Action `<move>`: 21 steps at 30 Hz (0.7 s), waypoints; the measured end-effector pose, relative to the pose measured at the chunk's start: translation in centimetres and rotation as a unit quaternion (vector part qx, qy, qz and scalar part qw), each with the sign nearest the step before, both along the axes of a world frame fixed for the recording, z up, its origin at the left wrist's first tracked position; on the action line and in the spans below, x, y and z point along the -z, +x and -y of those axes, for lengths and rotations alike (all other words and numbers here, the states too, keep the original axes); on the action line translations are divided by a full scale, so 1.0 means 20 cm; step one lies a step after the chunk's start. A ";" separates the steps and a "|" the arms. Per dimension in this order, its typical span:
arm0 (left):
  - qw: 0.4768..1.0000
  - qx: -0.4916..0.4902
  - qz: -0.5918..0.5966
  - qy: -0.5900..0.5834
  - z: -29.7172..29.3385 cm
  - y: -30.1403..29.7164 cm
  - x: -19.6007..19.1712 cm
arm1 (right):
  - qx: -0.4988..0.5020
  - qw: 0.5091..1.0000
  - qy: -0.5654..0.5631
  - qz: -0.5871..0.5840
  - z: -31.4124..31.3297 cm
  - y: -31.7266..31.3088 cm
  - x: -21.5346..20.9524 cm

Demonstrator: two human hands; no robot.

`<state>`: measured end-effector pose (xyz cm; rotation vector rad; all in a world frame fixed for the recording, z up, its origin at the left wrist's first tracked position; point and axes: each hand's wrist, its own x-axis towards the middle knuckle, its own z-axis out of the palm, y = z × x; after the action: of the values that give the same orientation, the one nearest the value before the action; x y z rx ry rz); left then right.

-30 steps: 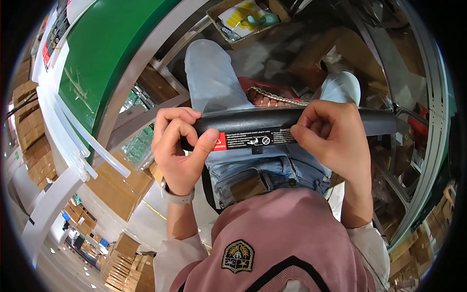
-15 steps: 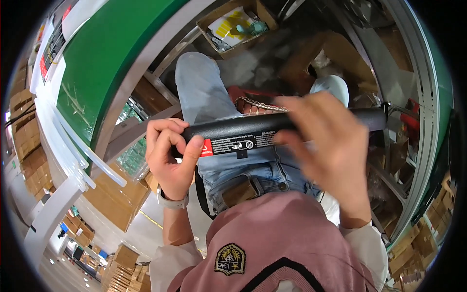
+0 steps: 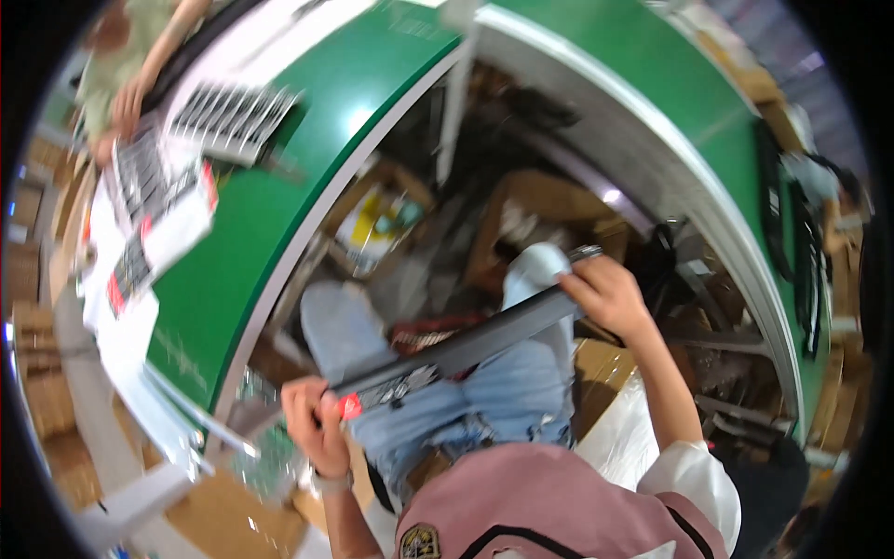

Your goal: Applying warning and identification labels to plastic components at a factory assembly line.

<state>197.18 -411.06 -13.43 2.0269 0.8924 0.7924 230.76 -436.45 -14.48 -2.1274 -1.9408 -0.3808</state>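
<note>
Black and smooth-looking, a long, slim bar (image 3: 475, 347) with a rounded upper side is spanning the space between the left hand (image 3: 315, 424) and the right hand (image 3: 610, 293). Just beside the left fingers, a flat label (image 3: 396, 389) is showing a red patch and a black stretch, its print blurring. The bar's long axis is slanting, rising from the left hand toward the right hand, which is sitting farther from the body. The left hand is curling around the near end, thumb against the label side; the right hand is closing partly over the other end, its underside fingers hiding from view. Below the bar, between the hands, faded denim jeans (image 3: 424, 421) are creasing; beyond the left hand, a cardboard box (image 3: 343, 212) is standing open.
</note>
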 end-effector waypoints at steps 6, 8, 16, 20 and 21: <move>0.974 -0.110 0.027 0.196 0.01 -0.06 0.05 | 0.072 0.997 -0.011 -0.024 0.30 -0.16 -0.31; 0.976 -0.082 0.059 0.194 0.07 -0.02 -0.04 | 0.183 0.978 0.006 -0.102 0.61 -0.22 -0.47; 0.985 0.149 0.050 0.073 0.24 0.24 -0.04 | 0.499 0.814 0.277 -0.104 1.04 0.48 -0.35; 0.986 0.160 0.035 0.031 0.25 0.17 -0.01 | 0.550 0.779 0.275 -0.124 0.69 1.42 -0.31; 0.990 0.131 0.040 0.028 0.27 0.15 0.00 | 0.557 0.752 0.285 -0.206 0.63 1.64 -0.31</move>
<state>200.24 -416.42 -13.49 2.0914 0.5491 0.7506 263.64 -449.00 -8.37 -2.3458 -0.0840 -0.5231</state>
